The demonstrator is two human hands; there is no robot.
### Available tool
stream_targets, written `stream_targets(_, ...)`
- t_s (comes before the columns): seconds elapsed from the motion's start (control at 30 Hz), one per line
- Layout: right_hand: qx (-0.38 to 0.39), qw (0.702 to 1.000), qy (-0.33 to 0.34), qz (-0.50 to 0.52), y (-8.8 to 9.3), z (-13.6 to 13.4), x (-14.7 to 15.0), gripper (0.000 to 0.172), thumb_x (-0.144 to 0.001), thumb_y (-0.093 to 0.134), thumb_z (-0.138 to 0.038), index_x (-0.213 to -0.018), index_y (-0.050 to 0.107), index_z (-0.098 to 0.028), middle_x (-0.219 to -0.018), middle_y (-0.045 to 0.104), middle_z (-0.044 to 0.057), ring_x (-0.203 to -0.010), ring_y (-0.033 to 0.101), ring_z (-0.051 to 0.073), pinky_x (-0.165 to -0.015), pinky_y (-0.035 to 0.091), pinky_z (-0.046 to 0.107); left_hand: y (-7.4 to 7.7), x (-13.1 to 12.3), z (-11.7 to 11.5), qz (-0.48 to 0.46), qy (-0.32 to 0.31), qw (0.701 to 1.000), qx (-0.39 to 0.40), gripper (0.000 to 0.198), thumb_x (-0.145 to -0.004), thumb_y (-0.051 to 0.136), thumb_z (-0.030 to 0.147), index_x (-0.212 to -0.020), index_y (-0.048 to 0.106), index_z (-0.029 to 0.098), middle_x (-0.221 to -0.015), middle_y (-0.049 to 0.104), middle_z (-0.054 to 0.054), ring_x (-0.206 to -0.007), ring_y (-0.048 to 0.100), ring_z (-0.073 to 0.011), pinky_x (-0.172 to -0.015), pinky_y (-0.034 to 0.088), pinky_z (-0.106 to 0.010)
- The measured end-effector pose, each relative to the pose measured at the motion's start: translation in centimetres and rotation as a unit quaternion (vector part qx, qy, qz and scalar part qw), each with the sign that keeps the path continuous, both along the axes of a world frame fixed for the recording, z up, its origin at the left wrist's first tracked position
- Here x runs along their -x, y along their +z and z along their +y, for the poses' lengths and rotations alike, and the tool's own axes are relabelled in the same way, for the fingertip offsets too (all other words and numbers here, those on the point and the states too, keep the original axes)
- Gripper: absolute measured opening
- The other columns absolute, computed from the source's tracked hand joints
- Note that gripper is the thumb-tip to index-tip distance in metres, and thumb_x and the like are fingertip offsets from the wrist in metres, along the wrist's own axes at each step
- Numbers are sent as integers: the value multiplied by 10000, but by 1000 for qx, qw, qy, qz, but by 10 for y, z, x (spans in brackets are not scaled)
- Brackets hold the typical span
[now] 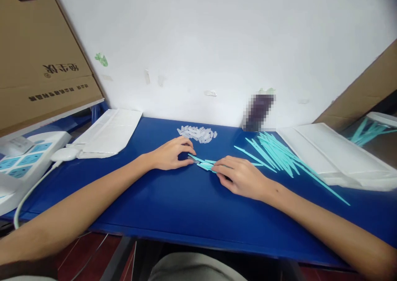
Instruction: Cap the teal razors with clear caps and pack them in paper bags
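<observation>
My left hand (171, 153) rests on the blue table (173, 206), thumb and fingers pinched at the near tip of a thin teal stick (202, 162); a small clear cap seems to sit at that tip. My right hand (239, 175) grips the other end of a few teal sticks, fingers curled over them. A small heap of clear plastic caps (197, 133) lies just beyond my left hand. A spread pile of long teal sticks (276, 155) lies to the right of my right hand.
White paper bags lie at the back left (107, 133) and at the right (335, 157). A white power strip (23, 161) with a plug and cable sits at the left edge. Cardboard boxes stand at the upper left (40, 53) and upper right (362, 91). A white wall backs the table.
</observation>
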State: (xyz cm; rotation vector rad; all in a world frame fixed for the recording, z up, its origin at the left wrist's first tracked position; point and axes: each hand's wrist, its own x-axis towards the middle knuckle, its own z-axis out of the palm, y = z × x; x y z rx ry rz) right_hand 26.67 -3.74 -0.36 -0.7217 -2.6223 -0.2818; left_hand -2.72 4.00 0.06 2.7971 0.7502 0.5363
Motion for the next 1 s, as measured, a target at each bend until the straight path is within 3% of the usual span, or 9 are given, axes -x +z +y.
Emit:
stream_targets(0.13,12,1000,-5,12,-4,14,5,255,-996,537,-180,-1172,720,-160,-996,779,96,-868,729,233,-713,589,358,0,1,4,-5,12,1000,21,279,-985,642,448,-1063,787,222,-1111,674,-87,-1038,624,-247,-951,483,-390)
stream_targets(0.27,55,998,-20,33,-8,15,-2,257,-1005,535,-184,-1182,722,-175,-1097,782,100,-977,747,234,-818,613,355,-1,10,17,-8,49,998,38,349,-971,648,519,-1121,780,233,-1104,682,-85,-1053,607,-262,-942,475,-396)
stream_targets(0.57,149,988,-35,35,6,5,-23,280,-988,556,-188,-1187,753,-201,-1185,791,81,-1071,753,231,-937,621,373,-11,15,34,-42,124,991,31,371,-952,635,555,-1004,779,217,-936,705,-65,-910,605,-238,-883,456,-382)
stream_targets(0.7,146,989,-8,29,4,2,-5,310,-1022,530,-202,-1241,749,-212,-1268,768,88,-1162,730,234,-1010,602,389,-11,7,26,-54,159,986,0,411,-1001,561,505,-1222,725,200,-983,669,-83,-948,600,-251,-901,474,-398)
stream_targets(0.8,118,993,15,14,9,-1,4,338,-1049,512,-256,-1314,718,-211,-1414,690,102,-1292,662,247,-1069,569,404,-2,4,13,-76,128,989,-17,437,-1052,476,478,-1331,660,197,-1078,668,-95,-1032,592,-256,-957,477,-406)
stream_targets(0.87,91,995,-32,5,15,-1,-1,362,-1064,482,-288,-1334,702,-189,-1428,678,120,-1302,654,264,-1063,568,417,6,2,3,-55,70,996,-16,408,-1063,464,464,-1269,689,194,-1102,679,-98,-1064,598,-256,-981,473,-401)
stream_targets(0.93,70,987,-141,-27,20,0,-13,391,-1072,442,-305,-1324,700,-154,-1372,705,159,-1252,680,306,-1011,586,456,11,-2,-7,-8,10,1000,-18,391,-1053,492,467,-1206,721,189,-1156,681,-115,-1093,608,-267,-985,475,-400)
stream_targets(1.0,80,956,-269,-80,22,2,-25,437,-1082,401,-358,-1266,718,-120,-1270,739,206,-1143,726,352,-911,607,491,12,-8,-17,30,-32,999,-21,398,-1043,521,481,-1241,719,198,-1273,661,-138,-1169,606,-294,-1019,466,-424)
